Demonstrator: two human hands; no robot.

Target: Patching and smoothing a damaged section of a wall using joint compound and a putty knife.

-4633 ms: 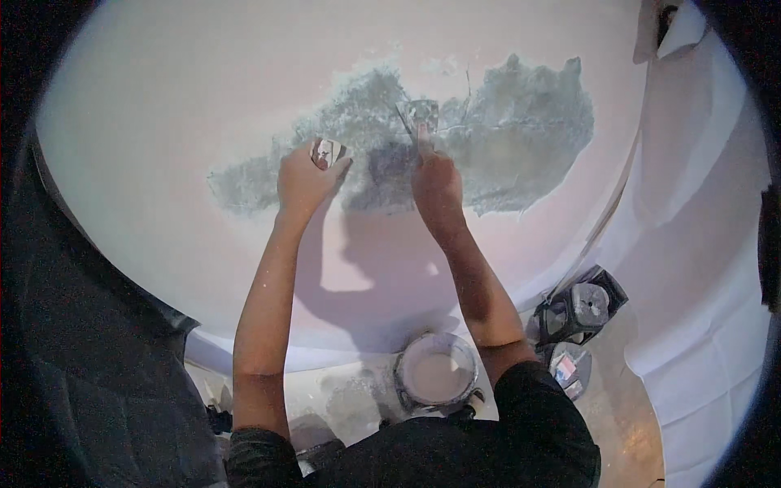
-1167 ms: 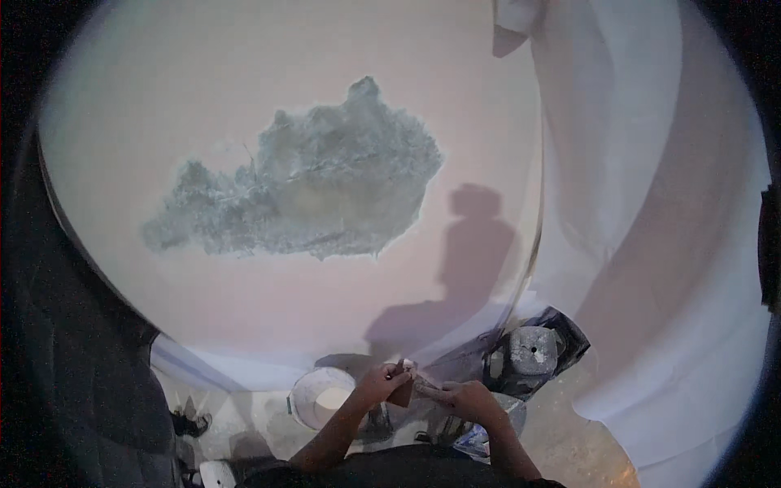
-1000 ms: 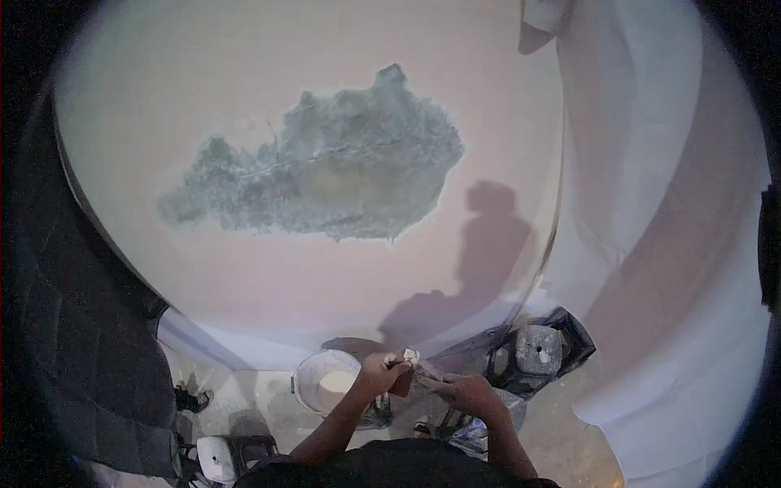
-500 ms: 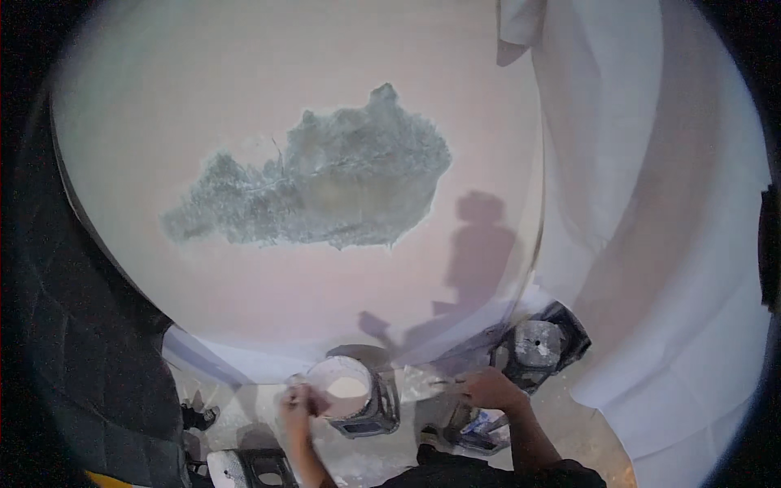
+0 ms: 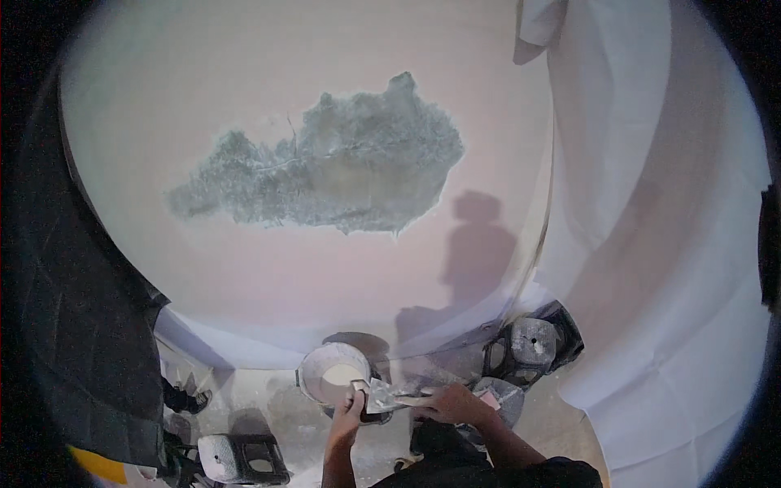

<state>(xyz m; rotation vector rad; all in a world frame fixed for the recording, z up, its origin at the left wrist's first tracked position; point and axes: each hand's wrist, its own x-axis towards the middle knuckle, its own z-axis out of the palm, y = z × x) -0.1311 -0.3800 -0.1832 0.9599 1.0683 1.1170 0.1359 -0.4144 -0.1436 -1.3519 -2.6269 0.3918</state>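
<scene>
My right hand (image 5: 455, 404) is closed round the handle of a putty knife (image 5: 381, 396), its pale, smeared blade pointing left. Opposite it, my left hand (image 5: 348, 413) grips a small flat tool (image 5: 359, 385) that looks like a scraper; its handle is hidden by the fingers. The two tools meet or overlap beside the right rim of a round bucket (image 5: 312, 360); whether they touch I cannot tell. Whitish paste (image 5: 340, 375) lies inside the bucket. Mostly hidden below the bucket is a dark stool.
Ahead rises a pale pink wall (image 5: 268, 276) with a rough grey patch (image 5: 350, 175). White sheeting (image 5: 618, 325) hangs at right, a dark cover (image 5: 89, 325) at left. A smeared stool (image 5: 533, 346) stands right, another stool (image 5: 220, 459) lower left.
My left hand has moved right, from the bucket's left side to its right side. My right hand has shifted left, bringing the putty knife to the left hand's tool. The view has shifted slightly.
</scene>
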